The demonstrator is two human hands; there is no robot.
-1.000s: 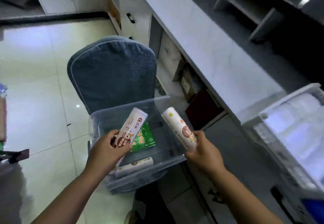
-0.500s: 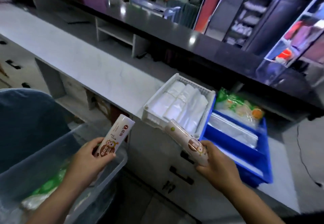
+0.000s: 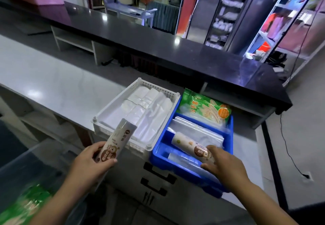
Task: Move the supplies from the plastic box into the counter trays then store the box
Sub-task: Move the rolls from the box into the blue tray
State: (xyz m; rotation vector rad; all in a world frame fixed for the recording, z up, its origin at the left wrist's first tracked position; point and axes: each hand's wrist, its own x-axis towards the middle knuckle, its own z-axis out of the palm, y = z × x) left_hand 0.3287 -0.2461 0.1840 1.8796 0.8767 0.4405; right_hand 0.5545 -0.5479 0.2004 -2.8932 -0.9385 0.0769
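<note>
Shop service area: raised dark customer counter (image 3: 158, 48), white tray (image 3: 158, 88) of plastic bags (image 3: 140, 114), glass-fronted cabinet (image 3: 226, 19), stocked shelves (image 3: 288, 22).

In shot, two hands: left hand (image 3: 89, 161) and right hand (image 3: 223, 165), both bare to the fingertips. Behind them the left forearm (image 3: 58, 202) and right forearm (image 3: 263, 202) are bare too, right back to where the bottom edge cuts them off.

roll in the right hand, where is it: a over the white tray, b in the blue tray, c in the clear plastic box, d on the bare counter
b: the right hand holds the roll within the blue tray walls, above the clear bags.
</note>
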